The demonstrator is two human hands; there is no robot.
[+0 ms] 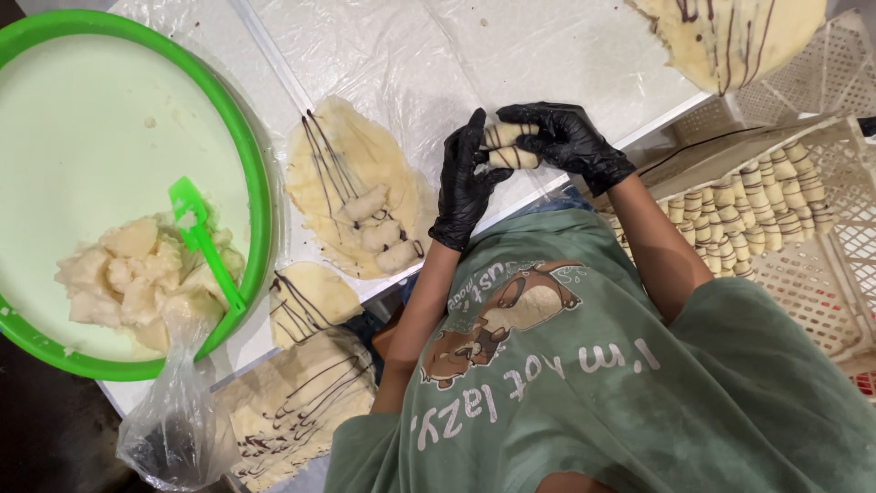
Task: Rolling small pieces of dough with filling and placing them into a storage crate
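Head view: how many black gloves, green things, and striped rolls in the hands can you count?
Black gloves: 2, on the left hand and the right hand
Green things: 2, the round tub and the spatula
Striped rolls held between the hands: 2
Total: 6

A single head-worn camera looks steeply down, close over the wearer's green shirt (584, 383), onto the plastic-covered surface (438, 46), seen upside down from above.
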